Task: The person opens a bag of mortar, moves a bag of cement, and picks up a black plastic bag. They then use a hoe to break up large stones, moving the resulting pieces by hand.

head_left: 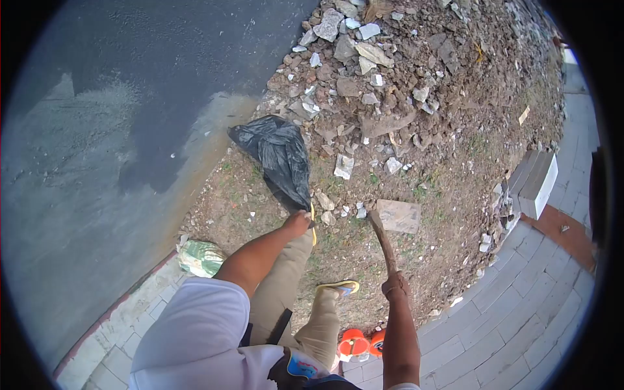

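Rubble pile is spreading ahead, blk plastic bag is extending twd it. Wooden stick is pointing fwd, tip by flat slab, contact unclear. Fingers: L hand gripping bag's near end, R hand wrapping stick's.

White short-sleeved shirt; khaki trousers; yellow-edged sandals.

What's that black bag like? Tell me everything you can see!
The bag is black, thin and shiny, like plastic, and full of wrinkles. The left hand holds its narrow, bunched end; the rest spreads out wider ahead, over the dirt near the dark pavement. It looks limp. Whether it touches the dirt, or has anything inside, I can't tell.
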{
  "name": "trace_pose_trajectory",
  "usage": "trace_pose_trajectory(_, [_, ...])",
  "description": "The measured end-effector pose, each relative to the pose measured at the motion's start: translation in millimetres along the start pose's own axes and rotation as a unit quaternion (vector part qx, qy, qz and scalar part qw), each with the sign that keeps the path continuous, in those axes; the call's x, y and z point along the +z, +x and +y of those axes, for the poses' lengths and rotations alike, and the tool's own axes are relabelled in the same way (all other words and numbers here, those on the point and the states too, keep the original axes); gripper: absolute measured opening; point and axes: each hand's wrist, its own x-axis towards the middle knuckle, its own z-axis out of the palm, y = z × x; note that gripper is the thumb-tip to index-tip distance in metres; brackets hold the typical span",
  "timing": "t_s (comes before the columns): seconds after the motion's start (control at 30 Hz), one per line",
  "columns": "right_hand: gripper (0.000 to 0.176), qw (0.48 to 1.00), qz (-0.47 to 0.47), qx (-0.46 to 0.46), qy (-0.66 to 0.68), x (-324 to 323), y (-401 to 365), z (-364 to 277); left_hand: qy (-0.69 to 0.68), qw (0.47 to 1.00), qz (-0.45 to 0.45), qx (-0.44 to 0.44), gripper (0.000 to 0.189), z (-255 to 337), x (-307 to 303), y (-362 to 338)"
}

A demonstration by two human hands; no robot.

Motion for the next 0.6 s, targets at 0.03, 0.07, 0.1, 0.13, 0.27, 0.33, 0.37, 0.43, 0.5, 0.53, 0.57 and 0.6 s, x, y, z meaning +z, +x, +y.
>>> trace_pose_trajectory(0.03, [0.031,1.0,-0.021,-0.014,0.002,4,3,8,0.011,1.0,0.005,0.009,0.027,30,-5,-20])
trace_pose_trajectory(0.07, [0.031,1.0,-0.015,-0.015,0.018,3,0,17,-0.023,1.0,0.011,0.008,0.026,76,-17,-40])
trace_pose_trajectory(0.1, [0.034,0.999,-0.006,-0.032,0.03,-1,-3,28,-0.058,0.998,0.021,0.007,0.026,122,-30,-57])
trace_pose_trajectory(0.13, [0.037,0.998,0.004,-0.049,0.036,-1,-9,47,-0.053,0.998,0.029,0.014,0.026,172,-49,-75])
trace_pose_trajectory(0.27, [0.048,0.995,-0.034,-0.073,0.053,44,-64,151,-0.011,0.998,-0.048,0.041,0.033,312,-71,-111])
trace_pose_trajectory(0.33, [0.048,0.993,-0.017,-0.058,0.102,93,-105,208,-0.022,0.996,-0.049,0.065,0.035,366,-36,-124])
trace_pose_trajectory(0.37, [0.047,0.991,-0.016,-0.042,0.127,124,-123,234,-0.007,0.993,-0.068,0.098,0.035,397,-12,-131])
trace_pose_trajectory(0.43, [0.046,0.982,-0.027,-0.02,0.187,181,-166,280,0.061,0.979,-0.123,0.152,0.038,464,44,-151])
trace_pose_trajectory(0.5, [0.046,0.97,-0.053,0.007,0.237,244,-202,311,0.086,0.963,-0.161,0.196,0.038,535,113,-179])
trace_pose_trajectory(0.53, [0.048,0.96,-0.066,0.031,0.269,269,-223,322,0.129,0.935,-0.197,0.266,0.036,573,143,-196])
trace_pose_trajectory(0.57, [0.049,0.95,-0.08,0.051,0.298,293,-240,331,0.169,0.899,-0.229,0.331,0.035,609,174,-215])
trace_pose_trajectory(0.6, [0.049,0.939,-0.112,0.069,0.317,317,-251,337,0.149,0.892,-0.24,0.352,0.032,640,215,-232])
